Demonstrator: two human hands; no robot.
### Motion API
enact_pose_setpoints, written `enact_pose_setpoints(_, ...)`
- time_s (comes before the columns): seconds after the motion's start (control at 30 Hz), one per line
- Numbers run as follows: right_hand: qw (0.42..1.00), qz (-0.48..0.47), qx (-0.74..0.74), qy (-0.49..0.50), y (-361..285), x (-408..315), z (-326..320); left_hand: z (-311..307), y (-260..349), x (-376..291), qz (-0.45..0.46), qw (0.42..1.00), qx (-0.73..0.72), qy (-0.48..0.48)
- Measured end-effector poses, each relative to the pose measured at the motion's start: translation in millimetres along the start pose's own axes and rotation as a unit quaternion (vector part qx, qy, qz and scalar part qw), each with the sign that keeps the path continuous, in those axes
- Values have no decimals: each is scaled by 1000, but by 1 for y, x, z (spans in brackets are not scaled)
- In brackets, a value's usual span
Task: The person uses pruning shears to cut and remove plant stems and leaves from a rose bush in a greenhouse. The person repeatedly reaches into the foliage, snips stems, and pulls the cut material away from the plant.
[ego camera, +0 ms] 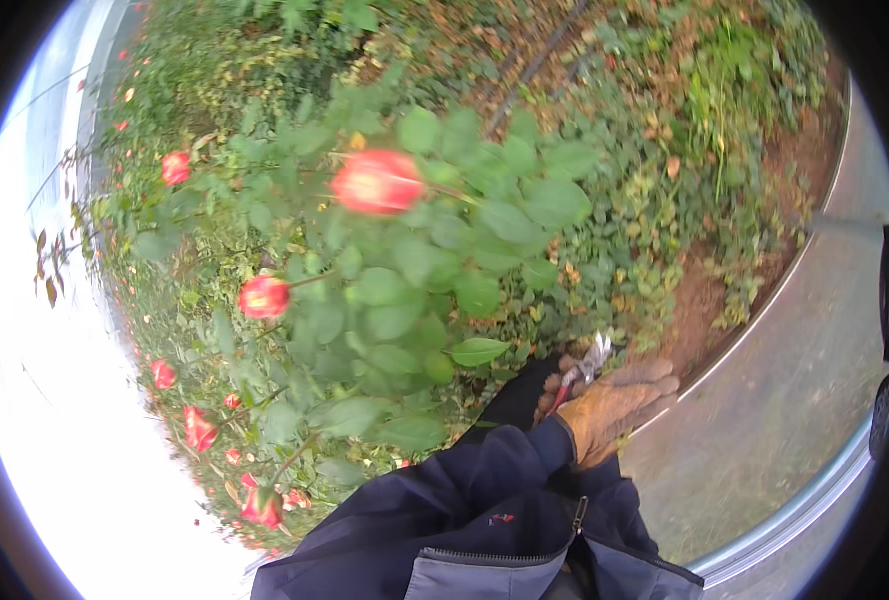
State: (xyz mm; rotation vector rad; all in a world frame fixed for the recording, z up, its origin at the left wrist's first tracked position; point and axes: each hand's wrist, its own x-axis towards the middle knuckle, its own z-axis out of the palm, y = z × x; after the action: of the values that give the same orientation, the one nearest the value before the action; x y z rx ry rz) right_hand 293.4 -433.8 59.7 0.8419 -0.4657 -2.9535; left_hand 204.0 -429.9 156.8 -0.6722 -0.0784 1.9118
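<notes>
My left hand (617,409), in a tan and brown work glove, lies across the front of my body with its fingers stretched towards the right. No object shows in it. Partly hidden behind it, my right hand (548,393) wears a glove with brown fingertips and is closed on pruning shears (588,361). The metal blades point up and right; part of a red handle shows. Left of the hands, a leafy rose bush carries a large red and pale rose bloom (378,181), blurred, and a smaller rose bloom (264,295).
More rose plants with red blooms (200,429) stretch along the left. Ground plants and dry leaves cover the upper middle. Bare reddish soil (696,315) borders a translucent plastic sheet wall (759,390) at the right. A dark pipe or hose (534,67) runs through the foliage.
</notes>
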Motion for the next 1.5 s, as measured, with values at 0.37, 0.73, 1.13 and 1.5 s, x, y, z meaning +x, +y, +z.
enact_pose_setpoints(0.37,938,-58,-292,175,-14,-54,-7,-9,-30,-23,-201,966,100,-131)
enact_pose_setpoints(0.73,692,-56,-656,298,-21,-121,-34,9,-119,-54,-299,929,89,-200)
enact_pose_setpoints(1.13,372,-34,-886,275,-71,-193,-130,7,-151,-26,-193,640,715,-203)
enact_pose_setpoints(1.5,318,-29,-924,212,-88,-208,-187,57,-54,-70,68,306,928,-202)
